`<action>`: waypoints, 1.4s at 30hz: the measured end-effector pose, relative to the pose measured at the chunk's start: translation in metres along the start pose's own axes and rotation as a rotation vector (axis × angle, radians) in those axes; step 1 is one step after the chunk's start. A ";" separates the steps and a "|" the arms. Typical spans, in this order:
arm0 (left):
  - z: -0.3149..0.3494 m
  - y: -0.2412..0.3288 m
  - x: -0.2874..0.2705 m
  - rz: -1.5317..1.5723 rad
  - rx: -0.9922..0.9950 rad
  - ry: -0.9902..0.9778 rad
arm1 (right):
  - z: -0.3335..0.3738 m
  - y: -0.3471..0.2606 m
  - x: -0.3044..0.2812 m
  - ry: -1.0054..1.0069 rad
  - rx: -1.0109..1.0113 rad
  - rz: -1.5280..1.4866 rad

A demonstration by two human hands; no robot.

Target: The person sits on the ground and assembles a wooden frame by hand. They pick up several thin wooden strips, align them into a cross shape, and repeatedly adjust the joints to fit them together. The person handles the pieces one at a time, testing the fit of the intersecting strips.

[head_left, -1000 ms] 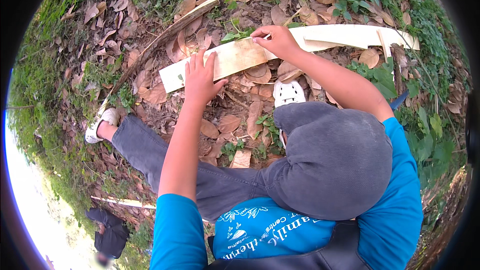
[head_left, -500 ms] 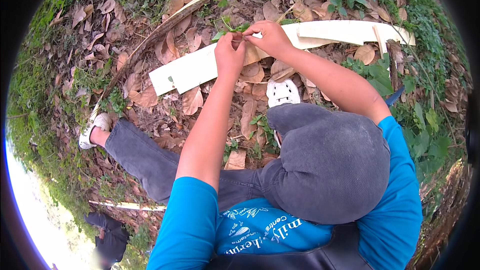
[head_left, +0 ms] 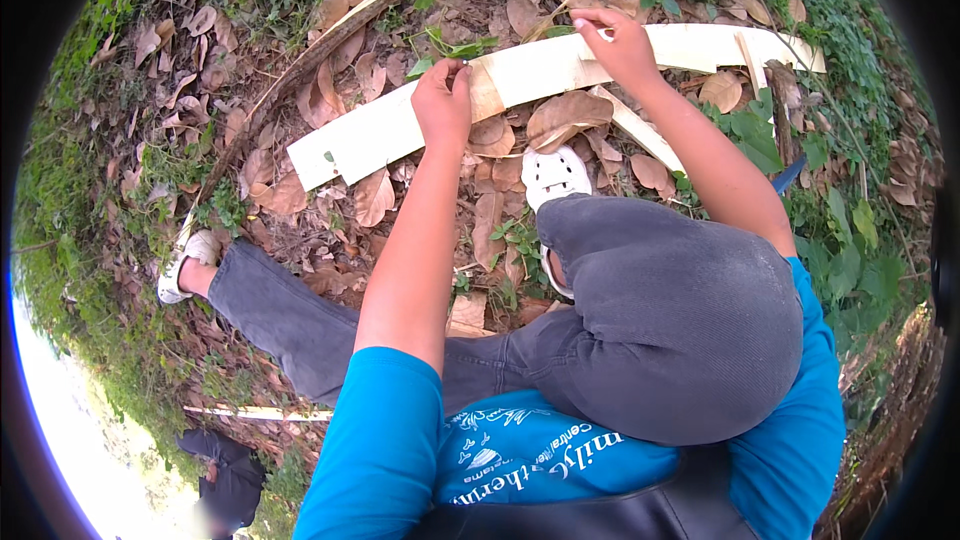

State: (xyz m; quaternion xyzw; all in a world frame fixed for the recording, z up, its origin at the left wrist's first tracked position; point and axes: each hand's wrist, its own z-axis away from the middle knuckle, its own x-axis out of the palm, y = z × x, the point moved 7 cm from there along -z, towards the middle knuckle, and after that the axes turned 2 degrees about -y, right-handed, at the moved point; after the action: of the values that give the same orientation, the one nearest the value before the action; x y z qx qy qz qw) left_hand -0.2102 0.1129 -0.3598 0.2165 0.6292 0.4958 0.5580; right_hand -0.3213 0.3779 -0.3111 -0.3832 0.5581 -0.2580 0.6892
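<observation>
Both hands have come apart since the last picture: they met over the pale strip [head_left: 540, 70], and now the right hand [head_left: 622, 52] has moved off to the right while the left hand [head_left: 443, 105] is near the same spot. That long strip lies on the dry leaves, past the bent knee [head_left: 670, 320] and the white shoe [head_left: 555, 176]. Its long way runs from low on the left to higher on the right, and it bends a little. Each arm reaches across it, so the strip goes sideways under both hands. The left hand is nearer to the strip's left end and to the brown patch [head_left: 486, 87] between the hands. Its thumb and finger tips are pinched together at the far edge, just beside a green sprig [head_left: 462, 48]. I can't tell if they pinch something thin. The right hand is over the far edge too, with its fingers bent. I can't tell if it is holding anything or touching the strip.
</observation>
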 end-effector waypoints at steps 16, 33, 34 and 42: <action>0.001 0.004 0.001 -0.022 0.061 -0.019 | 0.062 0.087 -0.106 -0.053 0.117 0.952; 0.007 0.009 -0.001 0.011 0.134 -0.026 | 0.127 0.036 -0.012 -0.079 0.281 0.067; 0.007 0.009 -0.001 0.000 0.131 -0.017 | 0.126 0.035 -0.012 -0.086 0.291 0.071; 0.005 0.006 0.006 -0.003 0.116 0.022 | 0.132 0.031 -0.004 -0.113 0.319 0.045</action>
State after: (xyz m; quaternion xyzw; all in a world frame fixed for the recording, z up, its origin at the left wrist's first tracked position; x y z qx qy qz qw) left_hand -0.2090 0.1224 -0.3570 0.2422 0.6633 0.4599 0.5384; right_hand -0.1971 0.4302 -0.3230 -0.2704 0.4790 -0.3060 0.7771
